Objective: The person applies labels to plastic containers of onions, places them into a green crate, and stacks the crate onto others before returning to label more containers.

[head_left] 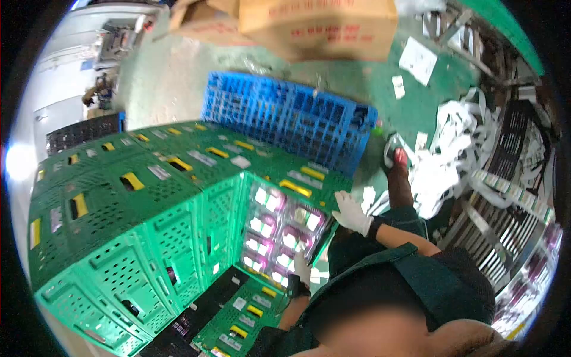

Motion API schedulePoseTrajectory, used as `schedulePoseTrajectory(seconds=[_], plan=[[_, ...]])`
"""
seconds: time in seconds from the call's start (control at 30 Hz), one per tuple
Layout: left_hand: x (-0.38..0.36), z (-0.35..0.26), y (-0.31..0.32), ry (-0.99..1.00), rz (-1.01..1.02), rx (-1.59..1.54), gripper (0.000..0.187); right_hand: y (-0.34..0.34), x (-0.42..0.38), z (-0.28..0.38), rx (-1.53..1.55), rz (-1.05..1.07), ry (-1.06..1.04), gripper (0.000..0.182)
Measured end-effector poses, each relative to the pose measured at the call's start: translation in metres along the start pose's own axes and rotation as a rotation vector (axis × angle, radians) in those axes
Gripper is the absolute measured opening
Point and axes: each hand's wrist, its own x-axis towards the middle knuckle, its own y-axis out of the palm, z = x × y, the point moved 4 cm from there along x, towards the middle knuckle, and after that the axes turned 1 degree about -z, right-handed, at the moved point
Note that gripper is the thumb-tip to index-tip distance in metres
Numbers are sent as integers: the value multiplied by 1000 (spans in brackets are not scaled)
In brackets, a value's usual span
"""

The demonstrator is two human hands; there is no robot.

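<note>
Clear plastic packs [262, 226] with purple and white labels sit in rows inside an open green crate [226, 217]. My left hand [302, 269], in a white glove with a dark band at the wrist, reaches over the near side of the packs. Its fingers are small and blurred against them, so I cannot tell what they grip. At the crate's right corner is my right hand [352, 215], also white-gloved, its fingers stretched out and apart beside the green edge.
Green crates [119, 184] with yellow tabs stand stacked at the left. Beyond them lies a blue plastic pallet [285, 113]. Brown cartons [315, 30] stand at the back. White strips [452, 154] are heaped on the floor at right, beside a slatted metal frame [493, 232].
</note>
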Motion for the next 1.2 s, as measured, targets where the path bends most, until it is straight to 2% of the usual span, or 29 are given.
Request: schedulePoseTrajectory(seconds=[0.03, 0.1, 0.13, 0.23, 0.3, 0.33, 0.43, 0.5, 0.6, 0.63, 0.67, 0.7, 0.77, 0.8, 0.83, 0.87, 0.9, 0.97, 1.0, 1.03, 1.1, 1.13, 1.2], plan=[[-12, -18, 22, 69, 77, -132, 23, -23, -4, -9, -7, -52, -68, 63], [-40, -52, 77, 115, 296, -43, 54, -83, -1, -37, 144, -3, -128, 54], [-73, -70, 111, 119, 319, 27, 52, -125, -4, -53, 130, 0, -135, 50], [-136, -114, 221, 131, 716, 16, 49, -242, -1, -127, -54, -97, -61, 44], [-170, -138, 284, 159, 936, 122, 48, -321, -21, -171, -174, -260, 95, 42], [-194, -151, 311, 206, 973, 138, 40, -357, -33, -185, -152, -388, 110, 40], [-230, -180, 380, 240, 1074, 235, 41, -445, -70, -206, -96, -664, 211, 37], [-248, -198, 418, 291, 1107, 289, 42, -473, -88, -212, -135, -927, 132, 32], [-274, -228, 464, 304, 1119, 336, 45, -484, -73, -242, -183, -916, 65, 27], [-281, -236, 480, 293, 1139, 341, 45, -494, -73, -241, -120, -750, 113, 29], [-288, -242, 495, 277, 1156, 350, 46, -509, -71, -236, -83, -737, 77, 29], [-292, -244, 515, 235, 1248, 366, 46, -520, -67, -236, -44, -720, 40, 29], [-289, -265, 562, 213, 1404, 345, 46, -560, -69, -223, 72, -830, -40, 30], [-280, -272, 587, 160, 1467, 319, 44, -580, -62, -228, -1, -818, -54, 31], [-277, -280, 614, 127, 1540, 290, 43, -600, -47, -247, 11, -843, 33, 32], [-285, -290, 635, 227, 1628, 216, 40, -623, -33, -265, 43, -824, -10, 30], [-298, -307, 652, 326, 1717, 158, 38, -646, -26, -277, 273, -770, 8, 26], [-334, -339, 682, -13, 1477, 155, 32, -714, -13, -287, -135, -658, 116, 23], [-340, -352, 713, 183, 1425, 107, 27, -752, -7, -284, -203, -711, 99, 22], [-341, -359, 744, 131, 1495, 63, 27, -780, -4, -283, -262, -759, 95, 21], [-349, -381, 780, 39, 1617, -1, 27, -836, 10, -324, -100, -892, -3, 21], [-372, -395, 777, 237, 1483, 92, 28, -864, 18, -339, -54, -897, -3, 23], [-422, -418, 776, 398, 1349, 166, 29, -909, 37, -355, -32, -880, 45, 25]])
